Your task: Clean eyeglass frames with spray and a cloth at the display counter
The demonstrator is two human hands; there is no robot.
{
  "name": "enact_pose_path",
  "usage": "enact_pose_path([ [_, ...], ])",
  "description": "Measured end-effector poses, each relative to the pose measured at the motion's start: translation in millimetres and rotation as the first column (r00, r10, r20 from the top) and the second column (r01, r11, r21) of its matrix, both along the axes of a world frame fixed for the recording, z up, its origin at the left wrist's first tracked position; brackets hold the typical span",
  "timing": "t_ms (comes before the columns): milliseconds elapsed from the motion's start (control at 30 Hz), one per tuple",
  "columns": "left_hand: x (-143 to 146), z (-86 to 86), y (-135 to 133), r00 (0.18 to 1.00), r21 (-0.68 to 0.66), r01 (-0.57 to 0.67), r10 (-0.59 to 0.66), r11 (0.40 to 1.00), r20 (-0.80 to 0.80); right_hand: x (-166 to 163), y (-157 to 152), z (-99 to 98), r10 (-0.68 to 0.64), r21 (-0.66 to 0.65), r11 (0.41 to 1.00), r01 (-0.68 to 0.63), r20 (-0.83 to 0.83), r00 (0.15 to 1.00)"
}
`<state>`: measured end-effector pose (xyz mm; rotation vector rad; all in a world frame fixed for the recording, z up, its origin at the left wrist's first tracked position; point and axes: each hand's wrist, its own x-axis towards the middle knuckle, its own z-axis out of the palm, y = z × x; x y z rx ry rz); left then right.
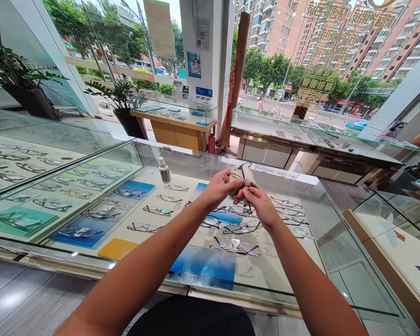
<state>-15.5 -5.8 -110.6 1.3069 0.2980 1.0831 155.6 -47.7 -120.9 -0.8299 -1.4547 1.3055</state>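
The left hand [219, 188] pinches a soft tan cloth [249, 176] between its thumb and bent fingers. The right hand [262, 203] has its thumb and pointing finger pressed together at the low side of the cloth, and its other fingers are curled in. I cannot tell if those two tips grip the cloth or something small inside its folds. A thin dark bar [242, 174] runs across the front of the cloth; it is too small to tell what it is.

The cloth is up in the air over the glass case [273, 283], nearer its far edge than its front edge. On the case, close to its far left corner, a small white bottle [164, 171] stands upright. A white strip with black writing [276, 171] runs along the far edge, just past the hands.

Under the glass lie rows of glasses. One pair with thin rims [235, 246] lies below the hands, toward the front edge. A yellow card [117, 249] lies by the front edge, on the left. To its left, a green card [21, 221] has glasses on it.

Farther off, a red fire extinguisher [212, 144] stands by a brown tree trunk [235, 81].
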Motion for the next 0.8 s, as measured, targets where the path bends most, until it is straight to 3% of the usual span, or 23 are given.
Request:
enact_pose_path([
  [167, 2.8, -1.4, 2.8, 0.998, -0.004, -0.067, 0.067, 0.998, -0.01, -3.0, -1.9, 1.2, 0.021, 0.036, 0.999, -0.021, -0.001, 1.0],
  [367, -7.5, 6.0, 6.6, 0.999, -0.058, 0.037, -0.039, 0.998, -0.024, 7.2, 3.0, 1.7, -0.012, -0.03, 1.0, 0.01, -0.056, 0.998],
  [633, 3.1, -5.1, 2.7, 0.996, -0.011, -0.076, 0.075, 0.997, -0.043, -2.2, -0.2, -1.4, 0.019, 0.006, 1.0, -0.019, 0.003, 1.0],
  [800, 3.0, -1.8, 5.1, 0.996, -0.103, -0.083, 0.08, 0.991, -0.029, -2.4, -1.4, -0.5, 0.015, 0.049, 0.999, -0.016, 0.029, 0.999],
])
